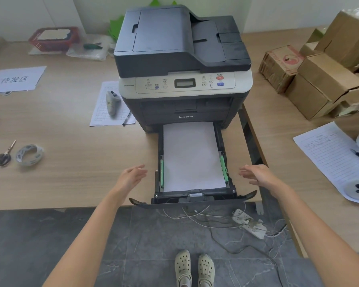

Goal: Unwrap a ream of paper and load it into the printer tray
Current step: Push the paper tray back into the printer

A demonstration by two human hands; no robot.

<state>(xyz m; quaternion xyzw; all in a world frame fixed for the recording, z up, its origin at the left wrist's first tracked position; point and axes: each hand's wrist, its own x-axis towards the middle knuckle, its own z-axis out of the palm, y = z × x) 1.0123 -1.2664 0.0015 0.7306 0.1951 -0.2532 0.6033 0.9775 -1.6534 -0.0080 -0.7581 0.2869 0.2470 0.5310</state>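
Now my left hand (133,175) and right hand (257,175), fingers spread and empty, flank the pulled-out black printer tray (195,200) holding the white paper stack (192,156); next, push it shut.

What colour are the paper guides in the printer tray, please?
Green paper guides, clearest in the head view.

Dark grey printer (180,38) with a cream control band, red and blue buttons. White paper (192,156) in a black tray (195,198), green guides (224,168). Pale wood-grain table (71,162), red basket (52,39), brown boxes (319,79), dark marbled floor (143,245).
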